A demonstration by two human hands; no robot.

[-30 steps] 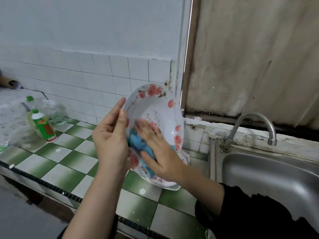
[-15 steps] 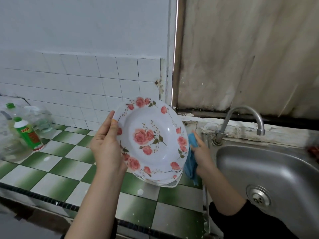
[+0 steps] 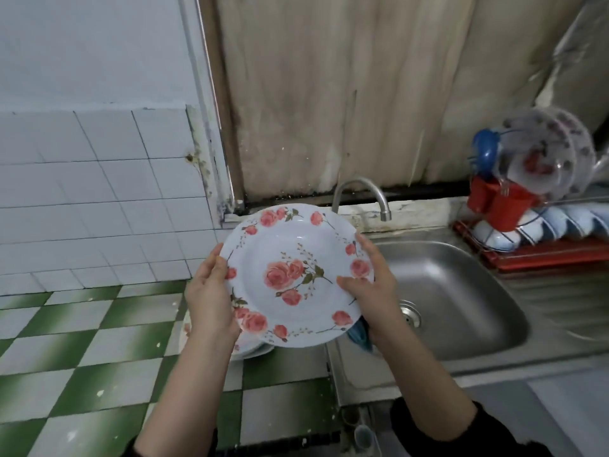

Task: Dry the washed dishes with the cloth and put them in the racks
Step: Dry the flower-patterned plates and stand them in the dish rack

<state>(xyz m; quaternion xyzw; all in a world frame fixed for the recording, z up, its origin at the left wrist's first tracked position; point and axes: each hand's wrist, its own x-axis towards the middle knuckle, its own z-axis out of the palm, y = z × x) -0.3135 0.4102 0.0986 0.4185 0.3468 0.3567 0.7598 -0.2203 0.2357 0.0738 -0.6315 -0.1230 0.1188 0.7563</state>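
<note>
A white plate with pink roses is held up facing me, above the seam between counter and sink. My left hand grips its left rim. My right hand grips the right rim, thumb on the face, with the blue cloth bunched under the palm behind the plate. Other rose plates lie stacked on the counter under the held one, mostly hidden. At the far right stands a red dish rack with upright plates and bowls.
A steel sink with a curved tap lies right of the green and white checked counter. A red cutlery cup hangs on the rack. White wall tiles rise behind the counter.
The right hand stopped wiping inside the plate, went behind it with the cloth, and now grips the right rim. The view swung right, bringing the sink and rack into sight.
</note>
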